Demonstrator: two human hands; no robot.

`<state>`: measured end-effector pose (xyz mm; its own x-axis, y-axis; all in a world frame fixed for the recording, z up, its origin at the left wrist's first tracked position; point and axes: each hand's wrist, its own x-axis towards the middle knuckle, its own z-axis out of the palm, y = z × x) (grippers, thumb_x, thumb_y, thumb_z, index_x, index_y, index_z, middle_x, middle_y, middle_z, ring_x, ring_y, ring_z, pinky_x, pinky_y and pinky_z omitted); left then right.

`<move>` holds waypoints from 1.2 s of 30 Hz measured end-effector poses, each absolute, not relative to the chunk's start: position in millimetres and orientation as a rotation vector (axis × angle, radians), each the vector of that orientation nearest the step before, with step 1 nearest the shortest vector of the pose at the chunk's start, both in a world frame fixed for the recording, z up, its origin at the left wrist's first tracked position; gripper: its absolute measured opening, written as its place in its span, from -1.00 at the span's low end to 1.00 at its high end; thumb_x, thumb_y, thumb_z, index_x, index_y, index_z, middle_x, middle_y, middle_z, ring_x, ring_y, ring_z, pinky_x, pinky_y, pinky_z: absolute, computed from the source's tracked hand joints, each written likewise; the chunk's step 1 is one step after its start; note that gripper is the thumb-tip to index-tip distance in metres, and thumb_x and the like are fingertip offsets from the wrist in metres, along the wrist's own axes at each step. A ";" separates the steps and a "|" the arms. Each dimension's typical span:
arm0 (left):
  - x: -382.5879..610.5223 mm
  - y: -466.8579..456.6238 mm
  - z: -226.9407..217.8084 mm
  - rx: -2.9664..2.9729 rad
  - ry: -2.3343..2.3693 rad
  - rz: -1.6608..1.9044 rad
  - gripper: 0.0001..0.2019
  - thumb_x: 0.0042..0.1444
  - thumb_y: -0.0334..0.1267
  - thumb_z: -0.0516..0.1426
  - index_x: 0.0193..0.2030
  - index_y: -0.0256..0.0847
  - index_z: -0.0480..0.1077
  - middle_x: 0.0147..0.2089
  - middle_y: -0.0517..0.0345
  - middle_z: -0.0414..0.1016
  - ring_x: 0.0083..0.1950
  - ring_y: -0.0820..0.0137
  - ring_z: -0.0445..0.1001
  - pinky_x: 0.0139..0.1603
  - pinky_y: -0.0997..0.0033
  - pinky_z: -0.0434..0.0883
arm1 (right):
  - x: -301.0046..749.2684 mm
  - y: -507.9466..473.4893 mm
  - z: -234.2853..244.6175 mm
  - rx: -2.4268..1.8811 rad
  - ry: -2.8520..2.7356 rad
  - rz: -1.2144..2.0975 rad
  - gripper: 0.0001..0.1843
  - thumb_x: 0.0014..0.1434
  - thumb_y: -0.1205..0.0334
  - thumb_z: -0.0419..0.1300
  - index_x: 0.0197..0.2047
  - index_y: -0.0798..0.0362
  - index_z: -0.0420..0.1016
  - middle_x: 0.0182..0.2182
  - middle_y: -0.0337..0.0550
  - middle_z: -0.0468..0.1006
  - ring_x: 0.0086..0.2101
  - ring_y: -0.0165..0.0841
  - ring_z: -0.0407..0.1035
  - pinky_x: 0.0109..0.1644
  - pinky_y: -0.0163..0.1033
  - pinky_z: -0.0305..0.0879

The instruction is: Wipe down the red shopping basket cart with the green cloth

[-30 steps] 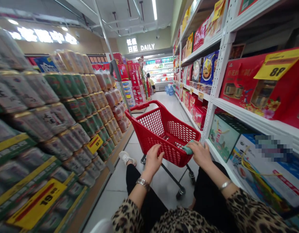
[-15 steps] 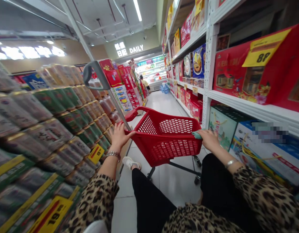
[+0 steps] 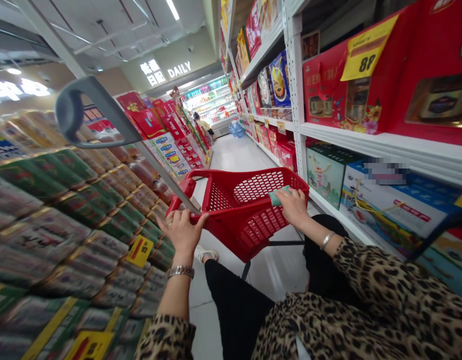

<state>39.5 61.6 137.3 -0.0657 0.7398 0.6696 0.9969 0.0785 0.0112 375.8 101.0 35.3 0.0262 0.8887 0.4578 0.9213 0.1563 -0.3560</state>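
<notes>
The left hand (image 3: 181,232) is clenched around the rim of a red shopping cart (image 3: 259,232), and the right hand (image 3: 293,207) presses a teal cloth (image 3: 278,196) against the cart's opposite rim.

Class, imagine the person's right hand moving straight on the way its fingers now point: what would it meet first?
The right hand already presses on a teal cloth, so it meets that first. Just beyond it would probably come the far rim of the red shopping cart basket, though depth is hard to judge here.

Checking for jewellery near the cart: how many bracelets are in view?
2: a metal bracelet on the left wrist, and a thin bangle on the right wrist.
</notes>
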 end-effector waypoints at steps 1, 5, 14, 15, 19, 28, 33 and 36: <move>44.4 58.5 135.5 -1.708 -1.850 -0.696 -0.57 0.23 0.18 0.09 -0.21 -0.18 0.51 -0.07 -0.17 0.55 0.22 -0.08 0.34 0.38 -0.34 0.01 | 365.1 97.6 37.1 -1.678 -1.866 -0.068 -0.37 0.19 0.53 0.03 0.24 -0.12 0.51 0.27 -0.15 0.50 0.23 0.01 0.19 0.33 0.18 -0.05; 65.9 45.9 129.7 -1.694 -1.849 -0.752 -0.54 0.19 0.22 0.13 -0.23 -0.20 0.50 -0.08 -0.19 0.54 0.19 -0.11 0.35 0.38 -0.34 0.01 | 320.6 81.1 49.1 -1.518 -1.917 -0.027 -0.35 0.20 0.54 0.01 0.28 -0.09 0.49 0.29 -0.17 0.48 0.22 -0.03 0.20 0.34 0.12 -0.03; 113.0 14.1 119.5 -1.650 -1.818 -0.822 -0.55 0.21 0.25 0.10 -0.24 -0.13 0.49 -0.15 -0.16 0.57 0.16 -0.13 0.39 0.37 -0.36 0.00 | 259.9 46.2 76.9 -1.136 -1.912 -0.014 -0.46 0.35 0.40 0.02 0.31 -0.10 0.47 0.24 -0.17 0.53 0.22 -0.14 0.23 0.31 -0.02 0.05; 115.2 10.0 119.4 -1.658 -1.803 -0.838 -0.57 0.21 0.23 0.12 -0.22 -0.12 0.49 -0.16 -0.13 0.58 0.15 -0.11 0.40 0.39 -0.36 -0.02 | 262.6 44.7 75.4 -1.124 -1.913 -0.024 -0.46 0.36 0.40 0.02 0.31 -0.12 0.47 0.24 -0.18 0.53 0.22 -0.14 0.23 0.31 -0.02 0.04; 107.3 -3.9 126.8 -1.775 -1.648 -1.013 -0.65 0.25 0.10 0.14 -0.03 -0.11 0.49 -0.04 -0.07 0.61 0.11 0.04 0.49 0.43 -0.17 0.10 | 286.5 43.3 64.6 -1.112 -1.955 -0.083 -0.35 0.30 0.49 0.00 0.35 -0.21 0.41 0.27 -0.25 0.51 0.27 -0.17 0.21 0.36 0.01 -0.09; 51.2 39.5 174.9 -2.248 -1.634 -1.026 -0.58 0.29 0.01 -0.07 -0.13 -0.11 0.56 0.19 -0.02 0.58 0.32 0.12 0.41 0.43 -0.07 0.19 | 337.3 71.7 52.7 -1.232 -1.970 -0.033 -0.36 0.27 0.54 -0.04 0.26 -0.15 0.50 0.24 -0.24 0.54 0.27 -0.21 0.23 0.34 0.01 -0.08; 53.8 64.9 169.3 -2.389 -1.783 -0.992 -0.46 0.29 -0.04 -0.21 -0.56 -0.08 0.41 -0.32 0.03 0.65 0.07 0.16 0.56 0.39 -0.01 0.25 | 353.1 100.6 49.9 -1.383 -1.947 0.016 -0.34 0.27 0.57 -0.09 0.25 -0.12 0.51 0.23 -0.21 0.54 0.24 -0.20 0.28 0.31 0.04 0.01; 64.6 71.0 164.1 -2.210 -1.836 -1.104 -0.47 0.28 -0.04 -0.22 -0.67 -0.05 0.24 -0.48 0.04 0.56 -0.17 0.20 0.55 0.27 0.08 0.35 | 355.2 107.3 50.0 -1.492 -1.908 0.033 -0.32 0.27 0.59 -0.10 0.28 -0.10 0.49 0.24 -0.16 0.54 0.27 -0.19 0.26 0.31 0.06 0.05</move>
<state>64.6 71.0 164.1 0.0323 0.8328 0.5527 0.8787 -0.2872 0.3814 355.2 107.3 50.0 -0.0872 0.8589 0.5047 0.8411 0.3350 -0.4246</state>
